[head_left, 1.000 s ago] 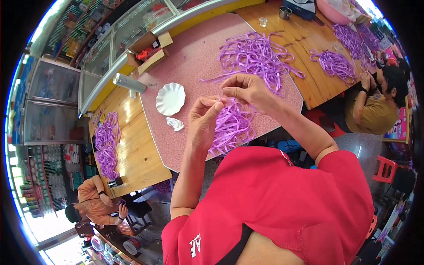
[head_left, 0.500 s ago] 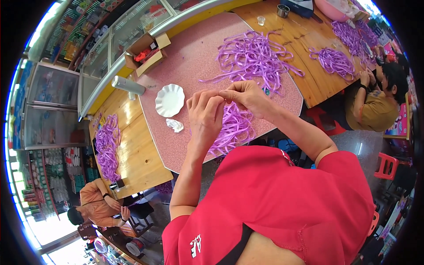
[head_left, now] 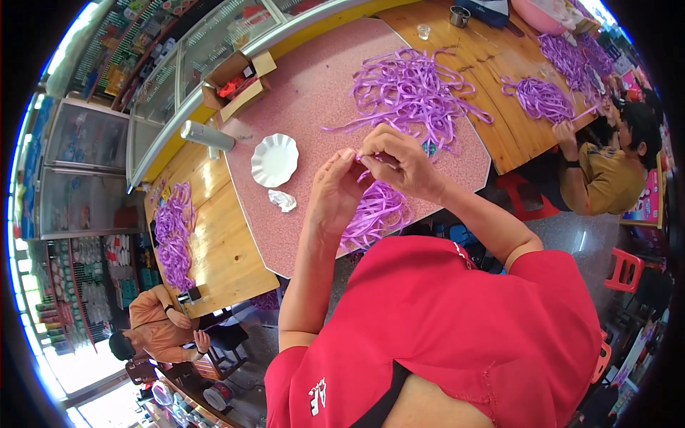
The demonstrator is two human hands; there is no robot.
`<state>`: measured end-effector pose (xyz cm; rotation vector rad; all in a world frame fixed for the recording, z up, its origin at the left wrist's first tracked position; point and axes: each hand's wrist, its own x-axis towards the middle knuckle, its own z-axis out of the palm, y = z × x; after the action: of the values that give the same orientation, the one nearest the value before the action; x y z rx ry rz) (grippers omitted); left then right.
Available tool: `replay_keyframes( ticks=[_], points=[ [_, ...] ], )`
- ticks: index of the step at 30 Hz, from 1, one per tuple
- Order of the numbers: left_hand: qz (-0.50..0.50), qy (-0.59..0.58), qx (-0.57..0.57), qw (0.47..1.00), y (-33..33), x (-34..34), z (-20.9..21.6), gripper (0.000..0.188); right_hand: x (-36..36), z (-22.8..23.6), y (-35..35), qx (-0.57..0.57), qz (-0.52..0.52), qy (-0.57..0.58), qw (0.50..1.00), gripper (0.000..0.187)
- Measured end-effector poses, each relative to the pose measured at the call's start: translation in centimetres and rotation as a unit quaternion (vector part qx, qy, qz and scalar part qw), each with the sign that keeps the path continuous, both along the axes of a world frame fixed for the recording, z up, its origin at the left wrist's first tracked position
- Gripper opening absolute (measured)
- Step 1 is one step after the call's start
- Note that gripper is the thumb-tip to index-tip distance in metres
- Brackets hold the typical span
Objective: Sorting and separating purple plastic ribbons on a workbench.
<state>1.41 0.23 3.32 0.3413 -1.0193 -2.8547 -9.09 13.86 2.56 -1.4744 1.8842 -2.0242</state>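
Observation:
Both my hands meet above the pink speckled table, fingers pinched together around a purple ribbon (head_left: pixel 362 158). My left hand (head_left: pixel 337 184) is closed, its thumb and fingertips at the ribbon. Beside it my right hand (head_left: pixel 401 162) is closed too, with curled fingers on the same ribbon; the exact grip is partly hidden. Below them a bundle of purple ribbons (head_left: pixel 378 214) hangs at the near table edge. Beyond my hands lies a large loose heap of purple ribbons (head_left: pixel 407 93).
A white scalloped plate (head_left: pixel 275 160), crumpled white tissue (head_left: pixel 282 201), grey cylinder (head_left: pixel 207 135) and open cardboard box (head_left: pixel 239 87) stand left on the pink table (head_left: pixel 314 78). More ribbon piles (head_left: pixel 539 98) lie on wooden tables where other people (head_left: pixel 606 171) sit. A red stool (head_left: pixel 624 269) stands right.
My left hand has turned and opened its palm side slightly; my right fingers have curled more, and purple ribbon now shows between the fingertips. The person at right has raised a hand with ribbon.

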Motion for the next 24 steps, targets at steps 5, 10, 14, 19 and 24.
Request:
replay_keyframes(
  ticks=[5,10,14,19,24],
  points=[
    [0.023,0.025,-0.041,0.999,0.3,0.4,0.0,0.018,-0.6,0.4,0.2,-0.011,-0.032,0.162,0.986,0.019],
    [0.139,0.006,-0.268,0.953,1.9,0.5,-0.1,0.017,-0.6,0.0,0.5,0.008,-0.044,0.142,0.989,0.018],
    [0.176,-0.002,-0.388,0.905,1.7,0.4,-0.6,0.013,-0.5,-0.2,0.4,0.012,-0.029,0.102,0.994,0.016],
    [0.205,-0.025,-0.531,0.822,2.0,0.0,-0.9,0.01,-0.1,0.1,0.5,0.043,-0.028,0.049,0.997,0.013],
    [0.189,-0.032,-0.601,0.776,2.2,-0.2,-0.5,0.009,0.0,0.7,0.6,0.071,-0.066,0.049,0.994,0.008]
  ],
)
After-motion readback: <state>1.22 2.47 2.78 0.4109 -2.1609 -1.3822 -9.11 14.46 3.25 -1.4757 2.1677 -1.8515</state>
